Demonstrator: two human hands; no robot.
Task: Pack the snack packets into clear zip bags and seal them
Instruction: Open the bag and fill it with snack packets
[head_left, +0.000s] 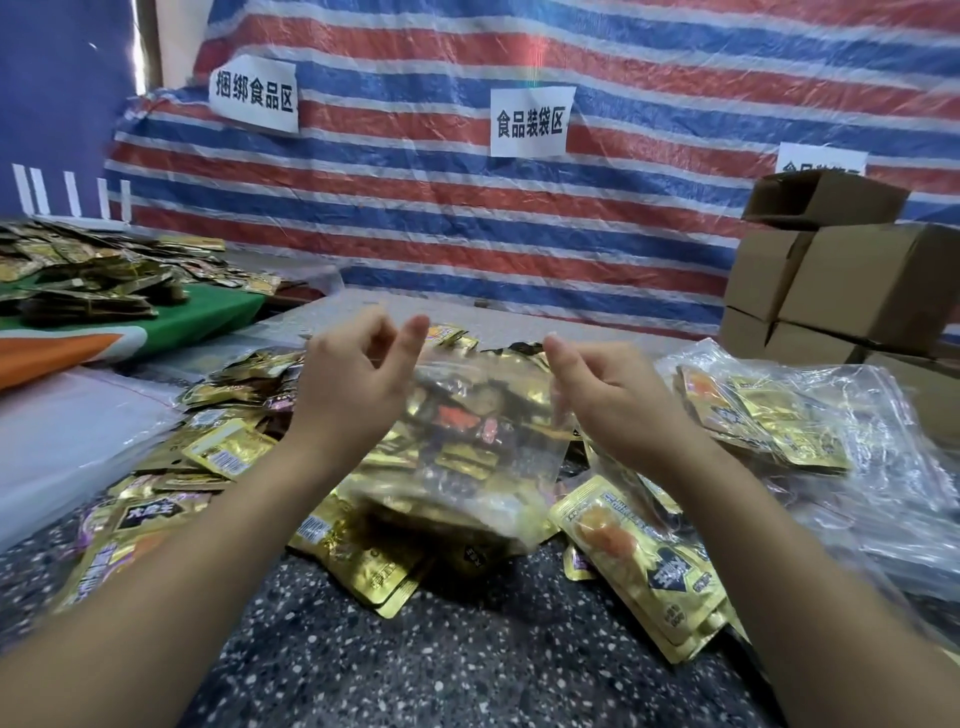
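A clear zip bag (467, 441) filled with gold snack packets hangs in front of me above the floor. My left hand (358, 379) pinches its top left corner and my right hand (602, 389) pinches its top right corner. Loose gold snack packets (228, 447) lie heaped on the speckled floor (415, 665) under and around the bag. More gold packets (649, 561) lie just right of the bag, below my right forearm.
Filled clear bags (810, 431) are piled at the right. Cardboard boxes (852, 275) are stacked at the far right. A green cloth (208, 322) with another heap of packets (88, 275) sits at the left. A striped tarp (467, 208) with paper signs hangs behind.
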